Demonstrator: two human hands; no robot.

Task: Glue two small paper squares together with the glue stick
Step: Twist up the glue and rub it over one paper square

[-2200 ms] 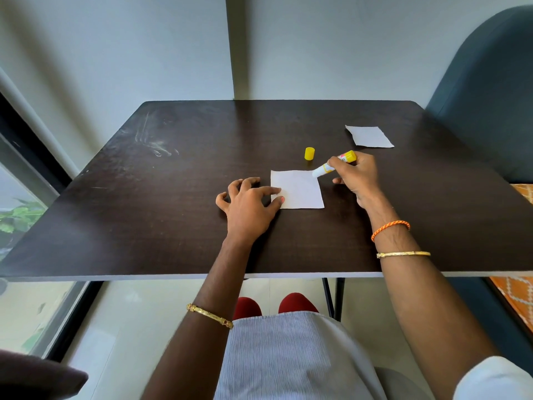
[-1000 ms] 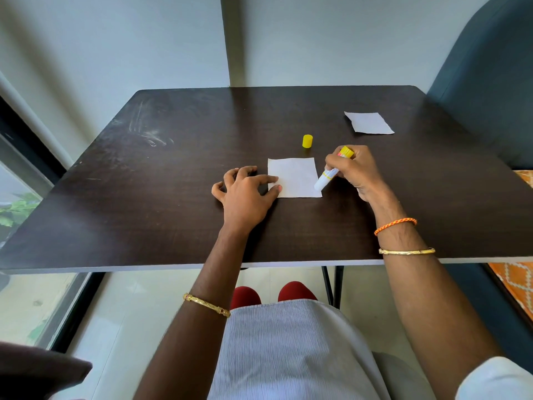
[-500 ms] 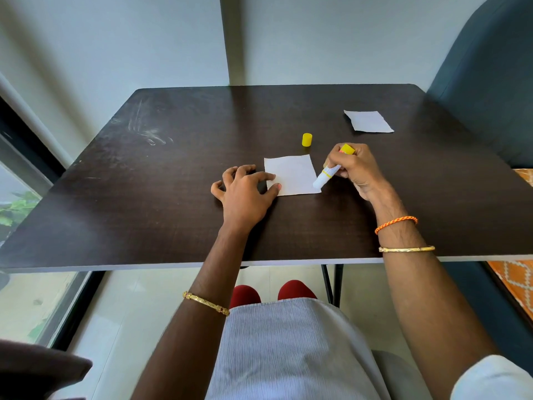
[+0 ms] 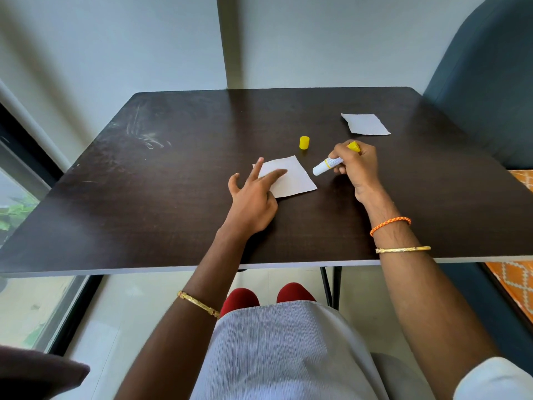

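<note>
**Glue tip off the sheet, second square far behind our right grip**

We work on a dark tabletop (image 4: 173,197). Our right grip (image 4: 356,166) is clenched around the glue stick (image 4: 331,163), which lies nearly flat, its long axis running from the yellow base buried in the fist, down and leftward to the white tip. That tip hangs just beside the right edge of the near paper square (image 4: 291,177), apart from it, as far as we can tell. Our left grip (image 4: 253,197) is released and grasps nothing: two fingers (image 4: 274,176) are stretched out over the left part of the near square, probably pinning it, though contact is hard to confirm.

The relation that matters next, we judge, is the second paper square (image 4: 364,124): it lies beyond and slightly right of the right grip, well apart from the left one, so the right hand is much the nearer, yet it is occupied by the stick. The yellow cap (image 4: 304,142) stands upright just left of and beyond the right grip.

Compared with half a second ago, the glue tip has lifted away from the near square's right edge, the left hand has opened from a curled hold at the square's left edge into spread fingers, and the near square has turned a little on the tabletop.
</note>
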